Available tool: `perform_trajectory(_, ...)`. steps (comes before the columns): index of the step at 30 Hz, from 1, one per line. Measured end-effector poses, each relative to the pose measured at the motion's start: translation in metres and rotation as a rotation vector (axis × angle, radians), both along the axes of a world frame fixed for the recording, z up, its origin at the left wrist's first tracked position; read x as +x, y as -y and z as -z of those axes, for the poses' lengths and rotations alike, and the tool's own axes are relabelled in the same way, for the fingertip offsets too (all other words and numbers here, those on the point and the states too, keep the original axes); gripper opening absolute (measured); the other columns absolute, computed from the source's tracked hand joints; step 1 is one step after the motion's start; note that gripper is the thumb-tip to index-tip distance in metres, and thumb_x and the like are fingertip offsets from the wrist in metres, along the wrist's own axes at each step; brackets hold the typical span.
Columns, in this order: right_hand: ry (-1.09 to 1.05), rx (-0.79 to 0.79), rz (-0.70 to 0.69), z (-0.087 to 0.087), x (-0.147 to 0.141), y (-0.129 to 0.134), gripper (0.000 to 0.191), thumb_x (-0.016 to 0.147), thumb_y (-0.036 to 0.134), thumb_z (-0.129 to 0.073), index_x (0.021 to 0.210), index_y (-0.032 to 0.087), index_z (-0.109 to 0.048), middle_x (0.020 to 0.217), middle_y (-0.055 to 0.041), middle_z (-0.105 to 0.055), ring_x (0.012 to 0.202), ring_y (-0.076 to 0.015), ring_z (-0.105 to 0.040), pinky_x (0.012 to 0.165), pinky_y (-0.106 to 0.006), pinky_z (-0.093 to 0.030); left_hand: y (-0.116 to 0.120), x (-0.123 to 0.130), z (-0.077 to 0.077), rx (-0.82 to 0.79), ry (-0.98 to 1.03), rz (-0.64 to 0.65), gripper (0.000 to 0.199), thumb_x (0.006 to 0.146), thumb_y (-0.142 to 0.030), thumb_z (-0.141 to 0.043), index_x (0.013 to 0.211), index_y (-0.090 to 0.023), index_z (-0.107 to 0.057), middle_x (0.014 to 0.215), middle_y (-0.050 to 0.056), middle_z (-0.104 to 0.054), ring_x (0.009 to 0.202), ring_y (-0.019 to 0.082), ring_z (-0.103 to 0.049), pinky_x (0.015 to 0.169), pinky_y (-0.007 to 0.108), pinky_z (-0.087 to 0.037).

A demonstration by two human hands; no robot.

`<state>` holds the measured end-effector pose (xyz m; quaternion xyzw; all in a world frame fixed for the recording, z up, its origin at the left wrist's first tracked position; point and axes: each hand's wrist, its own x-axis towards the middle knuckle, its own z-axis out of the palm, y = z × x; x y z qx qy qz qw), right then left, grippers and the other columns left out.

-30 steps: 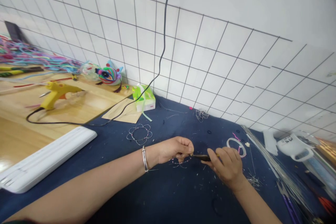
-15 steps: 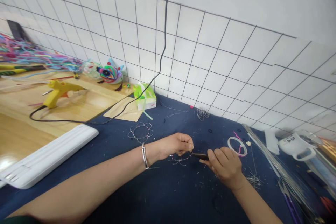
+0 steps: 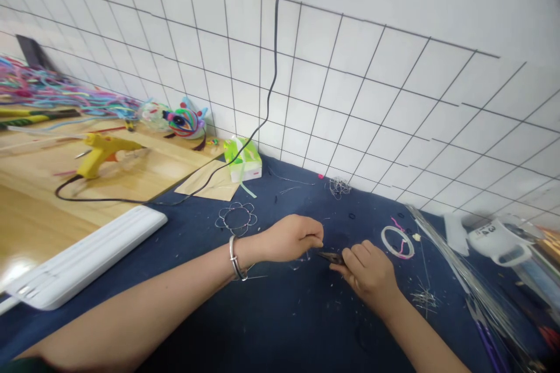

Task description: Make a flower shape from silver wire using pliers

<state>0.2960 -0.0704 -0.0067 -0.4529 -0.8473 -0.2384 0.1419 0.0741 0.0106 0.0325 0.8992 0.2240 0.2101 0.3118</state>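
Note:
My left hand (image 3: pixel 294 239) is closed in a pinch on a thin wire flower (image 3: pixel 296 267), which is mostly hidden below and behind the fingers. Wrapped in my right hand (image 3: pixel 370 271) is a pair of pliers (image 3: pixel 331 257), its dark jaws pointing left toward my left fingertips. I cannot tell whether the jaws grip the wire. Another flower-shaped wire ring (image 3: pixel 236 219) with looped petals lies flat on the dark blue cloth (image 3: pixel 262 326), beyond my left wrist.
At left are a white power strip (image 3: pixel 91 253) and a yellow glue gun (image 3: pixel 98 154) on a wooden board. A tissue pack (image 3: pixel 245 160) stands by the grid wall. To the right lie a tape roll (image 3: pixel 384 239), wire scraps (image 3: pixel 424 299), long wires (image 3: pixel 455 262) and a white mug (image 3: pixel 503 242).
My left hand has turned over, so its back hides more of the wire flower. The pliers and my right hand have shifted slightly left.

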Motion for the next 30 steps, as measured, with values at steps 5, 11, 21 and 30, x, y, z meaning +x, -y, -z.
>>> perform_trajectory(5,-0.098,-0.143,0.045,0.001,-0.003,0.001,0.026,0.083,0.039,-0.050,0.069,0.017,-0.051,0.065,-0.0022,-0.047,0.064,-0.0147,-0.040,0.059,-0.027,-0.028,0.003,-0.002,-0.003,0.263,-0.052,0.015,0.013,0.082,-0.015,-0.042,0.076,-0.016,-0.054,0.076,0.000,-0.059,0.072,0.013,-0.052,0.065,0.022,-0.036)
perform_trajectory(11,-0.203,-0.355,0.070,0.000,-0.003,0.001,0.030,0.086,0.043,-0.045,0.070,0.018,-0.049,0.069,-0.0015,-0.049,0.065,-0.0132,-0.044,0.059,-0.024,-0.030,0.005,-0.001,-0.002,0.461,-0.123,0.065,0.011,0.079,-0.014,-0.044,0.074,-0.017,-0.053,0.070,0.000,-0.058,0.066,0.014,-0.051,0.065,0.026,-0.036)
perform_trajectory(21,-0.287,-0.597,0.048,-0.006,-0.001,-0.001,0.031,0.086,0.046,-0.042,0.072,0.019,-0.051,0.069,0.0002,-0.050,0.062,-0.0114,-0.047,0.055,-0.021,-0.032,0.004,0.000,0.002,0.499,-0.123,0.183,0.013,0.078,-0.011,-0.043,0.075,-0.017,-0.054,0.069,0.001,-0.058,0.064,0.014,-0.051,0.063,0.027,-0.034)
perform_trajectory(30,-0.194,-0.270,0.206,0.015,0.014,-0.014,0.028,0.086,0.041,-0.042,0.086,0.019,-0.058,0.079,-0.0068,-0.054,0.079,-0.0196,-0.048,0.071,-0.031,-0.036,-0.028,-0.005,0.026,-0.287,0.201,-0.138,0.017,0.082,-0.029,-0.045,0.075,-0.016,-0.055,0.064,-0.001,-0.051,0.055,0.009,-0.044,0.051,0.020,-0.033)
